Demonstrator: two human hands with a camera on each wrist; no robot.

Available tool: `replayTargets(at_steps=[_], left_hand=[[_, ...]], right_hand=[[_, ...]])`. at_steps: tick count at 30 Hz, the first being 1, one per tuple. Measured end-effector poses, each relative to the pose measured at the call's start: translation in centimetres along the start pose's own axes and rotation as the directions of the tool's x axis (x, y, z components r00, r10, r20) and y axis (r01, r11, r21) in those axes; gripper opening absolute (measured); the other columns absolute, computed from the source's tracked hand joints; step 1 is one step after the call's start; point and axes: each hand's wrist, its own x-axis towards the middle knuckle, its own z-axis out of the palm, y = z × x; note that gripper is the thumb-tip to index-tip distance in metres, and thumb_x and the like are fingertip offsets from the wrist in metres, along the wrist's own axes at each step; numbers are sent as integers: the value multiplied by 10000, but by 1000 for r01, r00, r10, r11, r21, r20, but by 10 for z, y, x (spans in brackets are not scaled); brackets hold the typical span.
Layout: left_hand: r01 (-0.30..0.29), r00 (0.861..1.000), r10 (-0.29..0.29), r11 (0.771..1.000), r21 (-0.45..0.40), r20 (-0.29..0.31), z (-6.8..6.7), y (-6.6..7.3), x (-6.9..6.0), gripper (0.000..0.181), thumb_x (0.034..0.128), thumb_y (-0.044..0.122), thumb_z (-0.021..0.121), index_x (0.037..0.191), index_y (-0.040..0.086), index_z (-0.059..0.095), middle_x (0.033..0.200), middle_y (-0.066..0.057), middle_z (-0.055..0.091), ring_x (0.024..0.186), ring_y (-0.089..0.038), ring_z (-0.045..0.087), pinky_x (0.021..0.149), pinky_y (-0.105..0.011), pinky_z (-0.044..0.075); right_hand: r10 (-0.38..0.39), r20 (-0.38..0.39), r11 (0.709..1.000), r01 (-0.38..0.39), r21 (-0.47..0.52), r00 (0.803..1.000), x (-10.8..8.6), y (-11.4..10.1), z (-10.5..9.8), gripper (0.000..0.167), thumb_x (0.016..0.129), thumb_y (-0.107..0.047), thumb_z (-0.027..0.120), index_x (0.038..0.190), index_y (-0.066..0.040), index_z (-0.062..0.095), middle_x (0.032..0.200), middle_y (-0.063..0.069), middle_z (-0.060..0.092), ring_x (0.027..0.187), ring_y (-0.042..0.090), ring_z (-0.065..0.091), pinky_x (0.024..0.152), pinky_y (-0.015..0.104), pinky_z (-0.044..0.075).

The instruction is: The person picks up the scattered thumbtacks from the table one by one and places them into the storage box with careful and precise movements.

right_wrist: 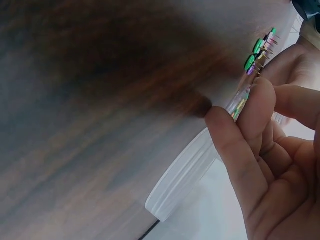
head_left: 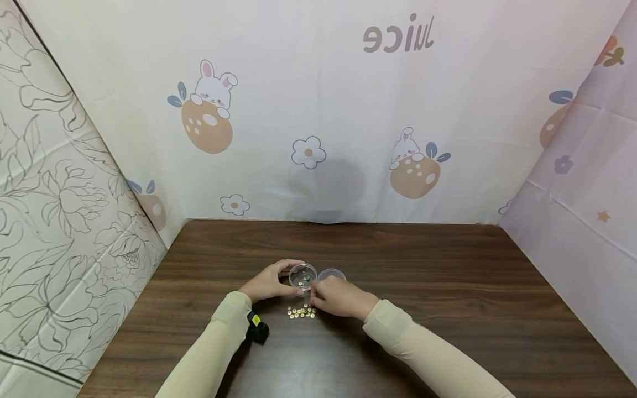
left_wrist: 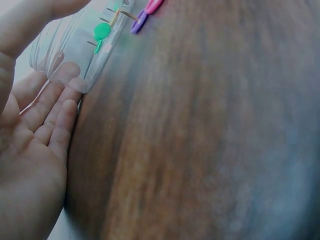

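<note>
My left hand (head_left: pixel 271 282) grips a clear round plastic container (head_left: pixel 298 272), thumb on one side and fingers on the other. A few thumbtacks lie inside it; a green thumbtack (left_wrist: pixel 102 31) shows through its wall in the left wrist view. Close to the container's right side is my right hand (head_left: pixel 343 298), thumb and finger brought together at the tips (right_wrist: pixel 262 87). Whether anything is pinched there is hidden. Several loose thumbtacks (head_left: pixel 301 313) are spread on the table just in front of the container, points up, with green, purple and pink heads visible in the wrist views.
A round translucent lid (head_left: pixel 332 272) lies just right of the container, partly behind my right hand. A black device (head_left: pixel 257 330) with a yellow mark sits at my left wrist. The brown wooden table (head_left: pixel 473 298) meets patterned curtains (head_left: pixel 308 110) at its back and sides.
</note>
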Motion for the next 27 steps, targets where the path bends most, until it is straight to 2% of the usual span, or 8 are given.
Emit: replayTargets(at_steps=[3, 11, 18, 27], left_hand=[[9, 1000, -9, 1000, 6, 5, 0, -5, 2, 708, 834, 86, 831, 1454, 40, 494, 1373, -134, 560, 1283, -308, 521, 1049, -484, 411], [21, 1000, -21, 999, 28, -11, 1, -29, 11, 715, 843, 110, 828, 1470, 91, 486, 1373, -86, 565, 1284, -280, 520, 1050, -476, 409], [33, 999, -33, 999, 23, -10, -1, -30, 11, 691, 838, 164, 842, 1447, 150, 516, 1352, -30, 569, 1258, -210, 534, 1040, -430, 425], [39, 999, -39, 999, 32, -15, 0, -30, 11, 699, 848, 141, 829, 1462, 132, 496, 1377, -67, 549, 1274, -252, 523, 1033, -460, 432]], right_hand=[[-2, 9, 1000, 2, 24, 1000, -1, 0, -1, 109, 993, -79, 626, 886, -96, 638, 745, -79, 622, 548, -9, 452, 522, 203, 418], [17, 27, 999, -19, 43, 999, -1, 4, -7, 94, 1017, -106, 597, 931, -103, 634, 775, -99, 605, 597, -6, 483, 574, 212, 451], [7, -20, 997, -6, 72, 1000, 1, 5, -17, 99, 1033, -102, 557, 950, -103, 612, 710, -92, 545, 533, 18, 421, 527, 223, 409], [59, -77, 990, -48, 136, 995, 7, 2, -20, 100, 1031, -124, 567, 942, -114, 612, 622, -72, 519, 479, 30, 397, 472, 218, 374]])
